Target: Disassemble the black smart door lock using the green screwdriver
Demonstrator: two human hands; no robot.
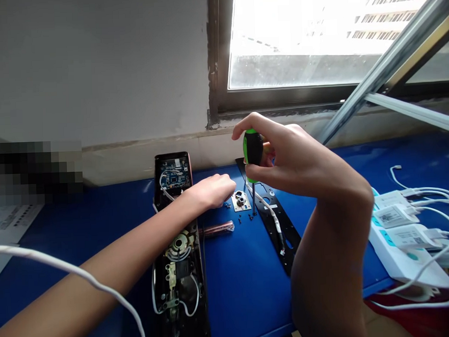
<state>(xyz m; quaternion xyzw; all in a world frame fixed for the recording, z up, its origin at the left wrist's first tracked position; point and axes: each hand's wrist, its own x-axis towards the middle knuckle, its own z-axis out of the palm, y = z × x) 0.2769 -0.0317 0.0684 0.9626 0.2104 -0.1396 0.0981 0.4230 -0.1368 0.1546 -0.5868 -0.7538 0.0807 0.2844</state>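
My right hand (279,154) grips a green and black screwdriver (254,150), held upright with its shaft pointing down. The tip is among several small dark screws (251,217) on the blue table. My left hand (218,189) is closed, its fingertips turned away, so what they hold, if anything, is hidden. Just right of it lies a small square metal plate (241,201) with a round hub. Under my left forearm stands a long black lock housing (180,283), open, showing a circuit board (174,174), metal mechanisms and white wires.
A long black backplate (278,220) with a white cable lies right of the screws. A copper-coloured cylinder (217,228) touches the housing's side. At right a white power strip (400,251) holds several plugs and cables. A white cable (84,274) crosses my left forearm. A wall and window stand behind.
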